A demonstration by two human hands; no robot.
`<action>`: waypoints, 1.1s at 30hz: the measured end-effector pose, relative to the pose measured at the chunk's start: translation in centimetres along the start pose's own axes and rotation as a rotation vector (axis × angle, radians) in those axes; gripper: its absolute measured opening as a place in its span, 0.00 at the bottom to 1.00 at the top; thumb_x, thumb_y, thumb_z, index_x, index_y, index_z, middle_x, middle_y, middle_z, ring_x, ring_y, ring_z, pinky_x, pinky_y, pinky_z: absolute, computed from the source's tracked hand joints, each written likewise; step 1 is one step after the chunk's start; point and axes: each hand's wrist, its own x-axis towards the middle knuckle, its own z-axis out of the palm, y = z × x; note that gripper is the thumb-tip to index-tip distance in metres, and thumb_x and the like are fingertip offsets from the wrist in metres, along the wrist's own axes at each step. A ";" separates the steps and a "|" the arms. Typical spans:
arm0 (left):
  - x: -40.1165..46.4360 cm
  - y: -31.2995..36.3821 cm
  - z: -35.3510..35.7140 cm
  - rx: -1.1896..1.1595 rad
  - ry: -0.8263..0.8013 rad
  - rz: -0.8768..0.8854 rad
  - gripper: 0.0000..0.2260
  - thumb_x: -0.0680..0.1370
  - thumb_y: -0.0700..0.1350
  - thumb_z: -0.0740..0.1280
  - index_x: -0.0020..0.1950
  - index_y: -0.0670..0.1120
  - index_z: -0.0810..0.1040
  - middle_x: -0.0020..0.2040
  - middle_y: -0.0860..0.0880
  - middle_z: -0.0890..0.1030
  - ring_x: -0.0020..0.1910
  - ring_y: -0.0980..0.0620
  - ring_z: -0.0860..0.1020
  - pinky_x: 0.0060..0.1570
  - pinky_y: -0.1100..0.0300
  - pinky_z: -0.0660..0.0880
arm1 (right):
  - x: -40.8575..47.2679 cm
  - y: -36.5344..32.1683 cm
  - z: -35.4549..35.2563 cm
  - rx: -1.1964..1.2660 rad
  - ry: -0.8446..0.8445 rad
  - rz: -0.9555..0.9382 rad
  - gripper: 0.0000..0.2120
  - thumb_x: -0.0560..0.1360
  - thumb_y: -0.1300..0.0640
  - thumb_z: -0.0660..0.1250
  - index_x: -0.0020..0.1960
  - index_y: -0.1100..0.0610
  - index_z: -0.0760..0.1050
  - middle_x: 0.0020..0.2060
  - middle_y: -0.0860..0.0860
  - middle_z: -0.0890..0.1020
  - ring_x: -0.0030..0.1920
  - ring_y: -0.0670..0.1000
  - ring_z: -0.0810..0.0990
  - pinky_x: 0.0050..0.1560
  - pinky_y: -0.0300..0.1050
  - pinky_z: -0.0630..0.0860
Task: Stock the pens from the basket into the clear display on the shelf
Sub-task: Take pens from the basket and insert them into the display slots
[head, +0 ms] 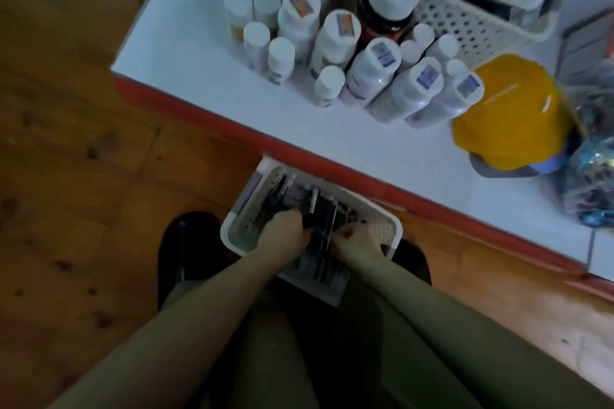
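Down in the basket [232, 236], both hands [287, 232] grip pens [319, 209] lying lengthwise toward the shelf [299, 149].

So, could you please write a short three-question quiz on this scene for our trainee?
1. True or false: both hands are inside the white basket on the floor.
2. Which item sits right of the white bottles on the shelf: A) yellow cap, B) red mug, C) green box?
3. What is the left hand gripping?

Key: 1 true; 2 A; 3 dark pens, as does the right hand.
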 end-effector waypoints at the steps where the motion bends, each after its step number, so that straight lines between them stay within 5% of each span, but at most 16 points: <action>1: 0.5 -0.2 0.4 -0.023 0.014 -0.017 0.13 0.79 0.46 0.62 0.56 0.38 0.70 0.48 0.42 0.75 0.51 0.42 0.77 0.45 0.54 0.72 | 0.5 0.3 0.3 -0.050 0.005 0.002 0.16 0.77 0.59 0.62 0.31 0.59 0.70 0.31 0.56 0.75 0.32 0.54 0.73 0.37 0.44 0.69; 7: 2.1 -0.8 1.5 -0.100 0.075 -0.114 0.13 0.78 0.49 0.65 0.51 0.39 0.71 0.50 0.40 0.78 0.44 0.46 0.75 0.38 0.58 0.67 | 2.2 0.9 1.1 -0.018 0.024 0.034 0.14 0.76 0.53 0.66 0.51 0.65 0.77 0.42 0.57 0.79 0.43 0.55 0.77 0.44 0.46 0.73; 10: 2.4 -0.8 1.7 -0.129 0.030 -0.113 0.15 0.79 0.49 0.63 0.55 0.37 0.74 0.53 0.40 0.79 0.50 0.43 0.77 0.41 0.58 0.68 | 2.5 0.8 1.3 0.050 0.053 0.073 0.15 0.75 0.54 0.68 0.56 0.63 0.75 0.46 0.56 0.78 0.50 0.58 0.79 0.54 0.52 0.77; 14: 2.2 -0.9 1.8 -0.276 -0.010 -0.099 0.15 0.78 0.49 0.64 0.56 0.37 0.76 0.42 0.46 0.78 0.43 0.47 0.77 0.36 0.61 0.69 | 2.8 1.0 1.5 0.111 0.075 0.056 0.13 0.73 0.54 0.70 0.55 0.60 0.76 0.44 0.54 0.78 0.48 0.56 0.80 0.53 0.52 0.78; 17: 2.1 -0.6 2.0 -0.300 -0.007 -0.102 0.15 0.79 0.46 0.63 0.62 0.39 0.73 0.57 0.42 0.78 0.56 0.44 0.77 0.47 0.59 0.71 | 2.8 1.1 1.6 0.129 0.070 0.022 0.11 0.74 0.56 0.69 0.53 0.60 0.77 0.42 0.54 0.79 0.45 0.54 0.79 0.50 0.50 0.78; 22: 0.7 -0.1 1.5 -0.381 0.046 -0.075 0.16 0.80 0.41 0.61 0.66 0.37 0.68 0.63 0.39 0.75 0.62 0.43 0.73 0.54 0.58 0.70 | 1.2 0.2 0.4 0.018 0.020 -0.102 0.08 0.75 0.57 0.67 0.51 0.61 0.77 0.41 0.55 0.78 0.44 0.54 0.77 0.47 0.48 0.76; 27: -3.8 0.8 -1.7 -0.451 0.153 0.021 0.11 0.80 0.43 0.60 0.60 0.40 0.71 0.52 0.44 0.78 0.50 0.48 0.77 0.44 0.60 0.71 | -3.7 -1.9 -2.3 -0.110 0.025 -0.328 0.11 0.77 0.57 0.65 0.56 0.62 0.76 0.45 0.54 0.79 0.45 0.50 0.76 0.45 0.42 0.70; 30: -7.9 3.0 -4.7 -0.537 0.283 0.173 0.06 0.80 0.42 0.59 0.52 0.41 0.72 0.40 0.51 0.77 0.39 0.56 0.77 0.33 0.70 0.71 | -7.7 -4.1 -4.8 -0.083 0.100 -0.453 0.11 0.77 0.57 0.64 0.56 0.61 0.75 0.49 0.52 0.79 0.49 0.50 0.77 0.48 0.40 0.70; 33: -12.4 6.4 -8.3 -0.659 0.420 0.284 0.04 0.81 0.42 0.59 0.50 0.43 0.70 0.36 0.50 0.76 0.34 0.56 0.75 0.31 0.70 0.71 | -12.5 -7.2 -7.9 0.015 0.171 -0.560 0.05 0.77 0.58 0.63 0.53 0.58 0.72 0.46 0.55 0.79 0.47 0.52 0.78 0.49 0.46 0.73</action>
